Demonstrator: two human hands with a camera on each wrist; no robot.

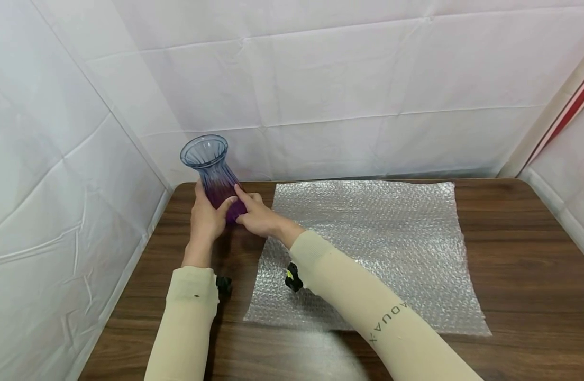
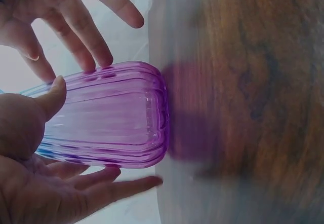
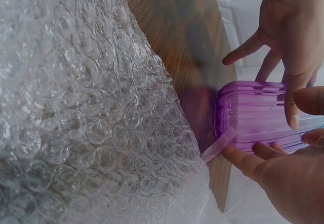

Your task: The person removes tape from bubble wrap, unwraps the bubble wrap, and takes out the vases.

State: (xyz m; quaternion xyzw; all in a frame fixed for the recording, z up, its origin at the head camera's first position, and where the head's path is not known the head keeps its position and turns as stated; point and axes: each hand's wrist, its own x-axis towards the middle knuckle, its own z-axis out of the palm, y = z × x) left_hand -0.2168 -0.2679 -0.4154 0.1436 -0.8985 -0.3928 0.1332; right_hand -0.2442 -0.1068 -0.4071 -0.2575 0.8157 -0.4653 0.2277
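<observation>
A ribbed glass vase (image 1: 215, 182), blue at its flared mouth and purple toward the base, stands at the table's back left, leaning slightly left in the head view. My left hand (image 1: 207, 218) holds its left side, with the thumb across the near face (image 2: 76, 115). From the right, my right hand (image 1: 259, 216) grips the lower body, its fingers along the side (image 3: 248, 102). A narrow translucent strip (image 3: 218, 145) lies by a right fingertip. Whether the base rests on the wood or hovers just above it, I cannot tell.
A sheet of bubble wrap (image 1: 368, 254) lies flat across the middle of the brown wooden table (image 1: 520, 264), right of the vase. White cloth walls (image 1: 320, 106) rise behind the table and on both sides.
</observation>
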